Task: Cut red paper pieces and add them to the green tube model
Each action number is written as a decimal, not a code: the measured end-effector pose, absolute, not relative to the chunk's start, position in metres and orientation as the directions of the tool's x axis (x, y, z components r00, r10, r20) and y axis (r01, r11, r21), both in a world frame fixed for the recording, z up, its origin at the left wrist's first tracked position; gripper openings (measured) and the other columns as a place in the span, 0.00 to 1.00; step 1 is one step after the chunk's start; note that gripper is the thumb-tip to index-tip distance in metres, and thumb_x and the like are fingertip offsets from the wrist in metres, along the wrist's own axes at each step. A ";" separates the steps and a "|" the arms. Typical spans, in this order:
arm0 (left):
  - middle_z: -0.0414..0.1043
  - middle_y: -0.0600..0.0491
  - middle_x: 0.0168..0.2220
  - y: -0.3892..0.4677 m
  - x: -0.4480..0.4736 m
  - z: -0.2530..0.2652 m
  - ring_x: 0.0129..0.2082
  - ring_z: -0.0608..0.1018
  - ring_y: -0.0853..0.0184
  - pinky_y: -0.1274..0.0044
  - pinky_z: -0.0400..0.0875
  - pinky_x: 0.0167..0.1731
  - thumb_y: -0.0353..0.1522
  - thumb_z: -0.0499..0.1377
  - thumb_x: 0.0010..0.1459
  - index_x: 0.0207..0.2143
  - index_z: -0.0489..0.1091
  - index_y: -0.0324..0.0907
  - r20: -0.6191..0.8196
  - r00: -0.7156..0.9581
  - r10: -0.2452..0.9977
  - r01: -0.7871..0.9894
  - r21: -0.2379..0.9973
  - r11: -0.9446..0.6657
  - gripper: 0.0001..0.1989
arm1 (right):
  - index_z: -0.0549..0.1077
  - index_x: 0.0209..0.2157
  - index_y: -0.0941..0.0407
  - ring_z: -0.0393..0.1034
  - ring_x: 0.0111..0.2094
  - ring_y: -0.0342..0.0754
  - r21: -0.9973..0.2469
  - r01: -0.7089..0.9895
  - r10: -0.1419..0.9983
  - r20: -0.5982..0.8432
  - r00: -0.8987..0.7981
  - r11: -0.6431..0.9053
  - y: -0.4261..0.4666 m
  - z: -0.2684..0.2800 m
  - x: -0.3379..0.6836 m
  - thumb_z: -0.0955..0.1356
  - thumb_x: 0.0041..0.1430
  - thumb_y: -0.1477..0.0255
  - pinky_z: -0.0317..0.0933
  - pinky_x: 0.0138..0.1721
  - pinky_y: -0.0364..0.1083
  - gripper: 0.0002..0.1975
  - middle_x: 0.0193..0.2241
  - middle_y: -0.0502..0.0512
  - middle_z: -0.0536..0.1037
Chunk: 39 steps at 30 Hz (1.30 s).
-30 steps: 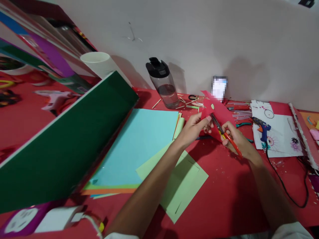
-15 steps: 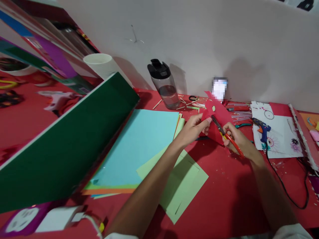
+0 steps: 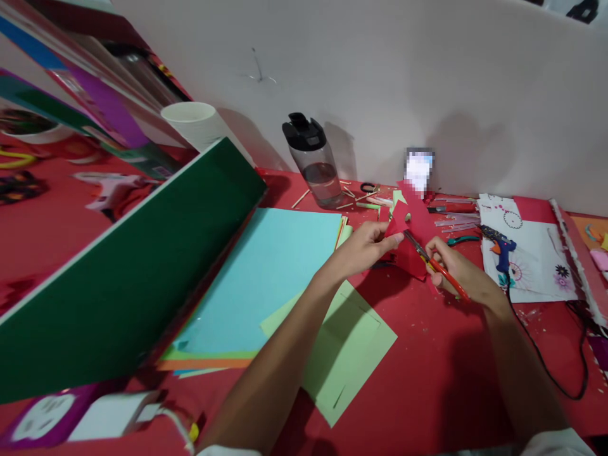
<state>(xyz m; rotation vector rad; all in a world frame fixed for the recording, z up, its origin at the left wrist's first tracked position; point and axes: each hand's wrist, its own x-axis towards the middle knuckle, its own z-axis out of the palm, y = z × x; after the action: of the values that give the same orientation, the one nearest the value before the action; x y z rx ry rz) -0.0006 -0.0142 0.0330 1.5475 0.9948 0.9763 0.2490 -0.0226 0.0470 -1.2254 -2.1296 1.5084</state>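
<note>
Pinched between the thumb and fingers of my left hand (image 3: 375, 244) is a piece of red paper (image 3: 414, 218) with a hole cut in it. My right hand (image 3: 453, 272) grips a pair of scissors (image 3: 446, 277) with red-orange handles. Their blades point up and left and lie against the paper near my left thumb. Part of the paper hangs below the blades, in shadow. Light green sheets (image 3: 354, 354) lie on the red table (image 3: 408, 392) below my left forearm, beside a stack topped by light blue paper (image 3: 280, 272).
A water bottle (image 3: 316, 164) stands near the wall among small sticks. A blurred bright-screened device (image 3: 418, 170) leans there too. To the right, a blue glue gun (image 3: 498, 246) with a cord lies on white decorated paper (image 3: 536, 266). A long green board (image 3: 133, 272) slants across the left.
The red paper has tilted and turned in my left hand, and its hole now shows narrower. My right hand and the scissors have shifted slightly right and down.
</note>
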 end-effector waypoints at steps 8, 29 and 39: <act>0.43 0.61 0.20 -0.012 -0.005 0.027 0.19 0.49 0.73 0.75 0.44 0.20 0.47 0.65 0.61 0.21 0.49 0.46 0.078 0.264 0.961 0.295 0.942 -0.157 0.30 | 0.59 0.40 0.49 0.66 0.25 0.44 -0.870 0.491 0.771 -0.288 -0.568 0.037 -0.022 0.047 0.247 0.73 0.62 0.61 0.60 0.22 0.40 0.18 0.29 0.45 0.73; 0.54 0.63 0.19 -0.021 0.032 0.025 0.18 0.57 0.75 0.79 0.52 0.20 0.53 0.70 0.55 0.25 0.63 0.43 0.059 0.154 0.986 -0.246 0.969 -0.020 0.27 | 0.60 0.41 0.50 0.58 0.21 0.40 -0.984 0.166 0.852 -0.034 -0.522 0.063 -0.018 0.010 0.238 0.73 0.62 0.52 0.55 0.22 0.40 0.23 0.27 0.43 0.69; 0.60 0.62 0.23 -0.026 0.059 0.019 0.18 0.59 0.76 0.79 0.55 0.18 0.53 0.66 0.59 0.30 0.64 0.44 0.047 -0.117 0.992 -0.477 0.874 -0.097 0.25 | 0.58 0.40 0.49 0.58 0.23 0.40 -0.964 0.240 0.875 -0.014 -0.485 0.117 -0.027 0.016 0.221 0.73 0.61 0.52 0.56 0.24 0.40 0.24 0.29 0.43 0.69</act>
<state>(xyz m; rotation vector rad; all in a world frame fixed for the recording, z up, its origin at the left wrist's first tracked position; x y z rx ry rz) 0.0594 -0.0260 0.0192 0.8289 0.8608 1.5337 0.2207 -0.0271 0.0158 -1.0806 -1.8119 1.3910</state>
